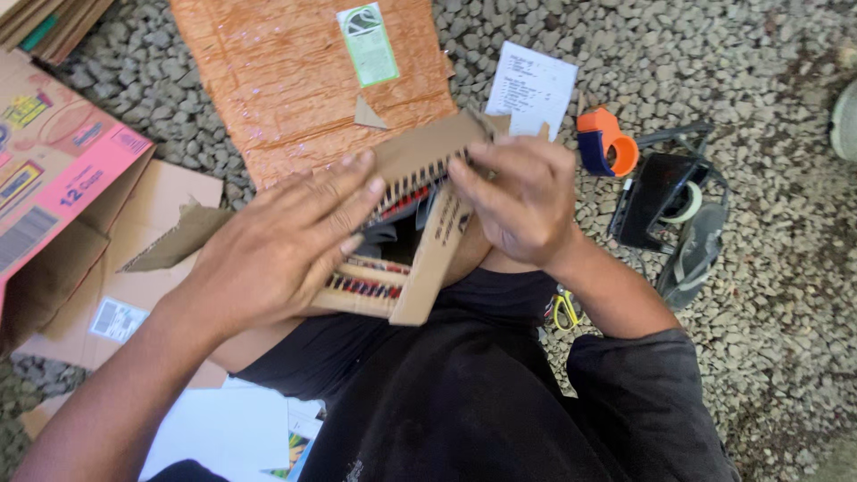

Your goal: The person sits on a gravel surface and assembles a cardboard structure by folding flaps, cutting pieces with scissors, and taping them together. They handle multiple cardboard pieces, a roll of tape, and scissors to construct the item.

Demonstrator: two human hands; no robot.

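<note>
I see grey gravel ground (786, 268) all around. A flat orange-brown cardboard sheet (295, 80) with a green label lies up top, a white printed paper slip (533, 87) just beside it. An orange-and-blue tape dispenser (605, 143) sits near a black sandal (692, 254). A pink printed cardboard box (54, 178) lies at left; yellow-handled scissors (564, 310) peek out lower down.
</note>
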